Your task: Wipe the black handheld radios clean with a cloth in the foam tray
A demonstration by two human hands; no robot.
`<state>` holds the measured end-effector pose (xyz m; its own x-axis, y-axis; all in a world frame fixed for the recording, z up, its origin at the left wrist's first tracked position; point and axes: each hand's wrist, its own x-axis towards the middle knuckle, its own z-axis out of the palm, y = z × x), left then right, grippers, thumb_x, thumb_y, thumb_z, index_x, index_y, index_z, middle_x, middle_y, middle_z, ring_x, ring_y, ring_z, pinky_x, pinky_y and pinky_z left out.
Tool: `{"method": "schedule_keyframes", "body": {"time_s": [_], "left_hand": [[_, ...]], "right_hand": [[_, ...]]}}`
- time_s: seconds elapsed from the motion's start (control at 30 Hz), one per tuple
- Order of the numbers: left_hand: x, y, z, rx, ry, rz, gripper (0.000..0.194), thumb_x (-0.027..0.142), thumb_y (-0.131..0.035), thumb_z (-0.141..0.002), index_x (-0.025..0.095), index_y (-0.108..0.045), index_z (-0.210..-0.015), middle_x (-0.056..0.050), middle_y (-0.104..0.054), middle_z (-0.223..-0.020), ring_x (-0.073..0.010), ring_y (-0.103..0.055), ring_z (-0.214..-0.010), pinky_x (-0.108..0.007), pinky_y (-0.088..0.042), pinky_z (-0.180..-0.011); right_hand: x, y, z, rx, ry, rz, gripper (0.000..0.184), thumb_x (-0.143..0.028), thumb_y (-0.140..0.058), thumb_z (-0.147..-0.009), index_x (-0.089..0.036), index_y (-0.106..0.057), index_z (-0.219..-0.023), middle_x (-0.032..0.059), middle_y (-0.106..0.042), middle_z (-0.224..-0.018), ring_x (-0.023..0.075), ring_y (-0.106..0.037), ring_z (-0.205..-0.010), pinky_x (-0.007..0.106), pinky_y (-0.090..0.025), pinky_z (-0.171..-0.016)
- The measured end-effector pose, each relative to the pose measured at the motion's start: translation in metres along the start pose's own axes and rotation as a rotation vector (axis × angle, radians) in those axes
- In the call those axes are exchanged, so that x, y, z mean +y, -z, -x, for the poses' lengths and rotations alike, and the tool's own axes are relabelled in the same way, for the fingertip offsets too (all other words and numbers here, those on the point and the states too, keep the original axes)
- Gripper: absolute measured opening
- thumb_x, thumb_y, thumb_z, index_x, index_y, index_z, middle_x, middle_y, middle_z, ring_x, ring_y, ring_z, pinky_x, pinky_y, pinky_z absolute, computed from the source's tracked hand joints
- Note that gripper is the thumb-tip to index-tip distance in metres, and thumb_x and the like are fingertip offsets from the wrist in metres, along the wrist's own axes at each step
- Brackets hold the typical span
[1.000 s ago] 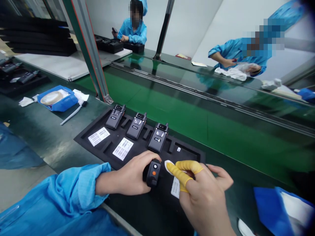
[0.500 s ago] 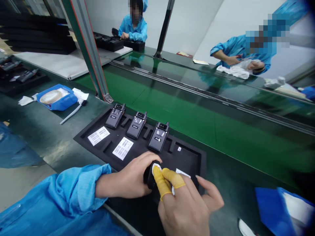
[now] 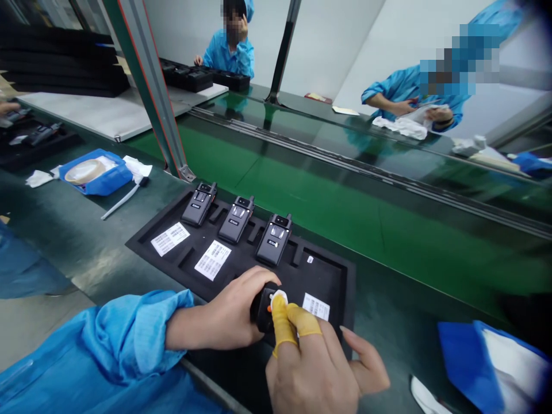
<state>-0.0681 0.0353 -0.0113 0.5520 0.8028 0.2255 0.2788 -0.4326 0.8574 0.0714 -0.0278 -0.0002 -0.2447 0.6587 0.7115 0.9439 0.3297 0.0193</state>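
Observation:
My left hand (image 3: 233,310) is closed around a black two-way radio (image 3: 261,313), its end with an orange button turned up toward me. My right hand (image 3: 314,356) wears yellow finger cots and pinches a small white cloth pad (image 3: 279,295), pressed against that end beside the orange button. Beyond my hands, three radios lie in a row in the black foam tray (image 3: 172,267); the nearest radio (image 3: 273,244) sits just past my left hand. White barcode labels (image 3: 213,260) rest in the tray, one label (image 3: 316,307) partly behind my right hand.
A blue box (image 3: 92,185) with a tape roll stands at the left, a white-handled brush (image 3: 123,200) beside it. Another blue box (image 3: 470,368) is at the right. A green metal post (image 3: 149,86) rises behind the tray. Two co-workers sit across the green bench (image 3: 302,167).
My right hand has moved left and brought the white pad from beside the radio onto its end. My left hand keeps its hold. A far co-worker has raised one hand to the head.

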Motion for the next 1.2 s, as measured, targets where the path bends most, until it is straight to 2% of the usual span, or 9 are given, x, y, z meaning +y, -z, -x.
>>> {"method": "schedule_keyframes", "body": {"time_s": [0.17,0.27,0.43,0.53,0.7,0.8,0.87,1.07,1.2], "left_hand": [[0.001,-0.001,0.000,0.000,0.010,-0.014,0.053,0.006,-0.062,-0.059,0.020,-0.045,-0.107,-0.007,-0.055,-0.108,-0.0222,-0.055,-0.099,-0.035,-0.048,-0.084],[0.002,0.000,0.000,-0.006,0.019,-0.028,0.054,0.003,-0.059,-0.057,0.021,-0.045,-0.106,-0.006,-0.054,-0.107,-0.0215,-0.055,-0.098,-0.035,-0.048,-0.084],[0.003,0.002,-0.001,-0.001,0.039,-0.047,0.057,0.000,-0.053,-0.052,0.021,-0.044,-0.105,-0.005,-0.054,-0.104,-0.0207,-0.054,-0.094,-0.034,-0.048,-0.081],[0.002,0.004,-0.001,-0.003,0.039,-0.046,0.057,0.001,-0.054,-0.053,0.021,-0.044,-0.105,-0.005,-0.054,-0.105,-0.0209,-0.054,-0.094,-0.034,-0.048,-0.081],[0.002,0.005,-0.002,-0.008,0.034,0.001,0.055,0.000,-0.056,-0.054,0.020,-0.046,-0.104,-0.005,-0.054,-0.104,-0.0203,-0.055,-0.093,-0.033,-0.048,-0.081],[0.000,0.004,-0.002,0.009,0.022,-0.004,0.057,-0.001,-0.058,-0.054,0.020,-0.046,-0.106,-0.005,-0.053,-0.104,-0.0203,-0.056,-0.094,-0.033,-0.048,-0.081],[-0.001,0.004,-0.001,0.016,0.007,-0.015,0.059,0.001,-0.060,-0.054,0.020,-0.045,-0.107,-0.005,-0.054,-0.104,-0.0205,-0.056,-0.093,-0.033,-0.048,-0.081],[0.001,0.002,-0.002,0.003,0.007,-0.031,0.056,0.001,-0.059,-0.055,0.021,-0.045,-0.105,-0.005,-0.054,-0.102,-0.0206,-0.056,-0.093,-0.032,-0.048,-0.081],[0.005,0.003,-0.003,0.005,0.040,-0.035,0.055,0.002,-0.058,-0.054,0.021,-0.045,-0.104,-0.004,-0.054,-0.102,-0.0206,-0.055,-0.092,-0.032,-0.048,-0.080]], "right_hand": [[-0.011,0.002,0.003,-0.031,-0.109,-0.015,0.019,-0.003,-0.046,-0.077,-0.019,-0.055,-0.070,0.0046,-0.063,-0.081,0.0163,-0.057,-0.078,0.038,-0.035,-0.079],[-0.007,0.001,0.005,-0.022,-0.134,-0.017,0.019,-0.004,-0.046,-0.077,-0.019,-0.054,-0.068,0.0035,-0.062,-0.079,0.0159,-0.055,-0.076,0.038,-0.033,-0.079],[0.021,-0.005,0.002,-0.028,-0.093,-0.021,0.022,-0.006,-0.045,-0.077,-0.022,-0.055,-0.065,-0.0020,-0.052,-0.064,0.0129,-0.047,-0.060,0.039,-0.030,-0.077],[0.032,-0.007,-0.001,0.016,-0.089,-0.013,0.022,-0.006,-0.046,-0.075,-0.022,-0.054,-0.063,0.0001,-0.057,-0.071,0.0145,-0.049,-0.065,0.040,-0.030,-0.077],[0.026,-0.008,-0.008,0.032,-0.006,-0.081,0.023,-0.003,-0.046,-0.075,-0.022,-0.060,-0.074,0.0015,-0.064,-0.085,0.0130,-0.053,-0.071,0.038,-0.030,-0.078],[0.021,-0.008,-0.009,-0.011,0.036,-0.149,0.026,-0.004,-0.045,-0.077,-0.021,-0.063,-0.086,0.0006,-0.064,-0.080,0.0122,-0.053,-0.069,0.037,-0.030,-0.080],[0.019,-0.006,-0.008,-0.046,0.044,-0.161,0.027,-0.005,-0.043,-0.077,-0.021,-0.063,-0.086,0.0000,-0.063,-0.077,0.0126,-0.053,-0.070,0.037,-0.030,-0.082],[0.021,0.003,-0.007,-0.132,0.040,-0.211,0.025,-0.001,-0.044,-0.065,-0.022,-0.056,-0.069,-0.0014,-0.059,-0.072,0.0131,-0.052,-0.070,0.038,-0.028,-0.085],[0.023,0.003,-0.005,-0.127,0.016,-0.208,0.022,-0.001,-0.044,-0.060,-0.022,-0.050,-0.062,-0.0014,-0.058,-0.068,0.0137,-0.049,-0.065,0.039,-0.027,-0.083]]}}
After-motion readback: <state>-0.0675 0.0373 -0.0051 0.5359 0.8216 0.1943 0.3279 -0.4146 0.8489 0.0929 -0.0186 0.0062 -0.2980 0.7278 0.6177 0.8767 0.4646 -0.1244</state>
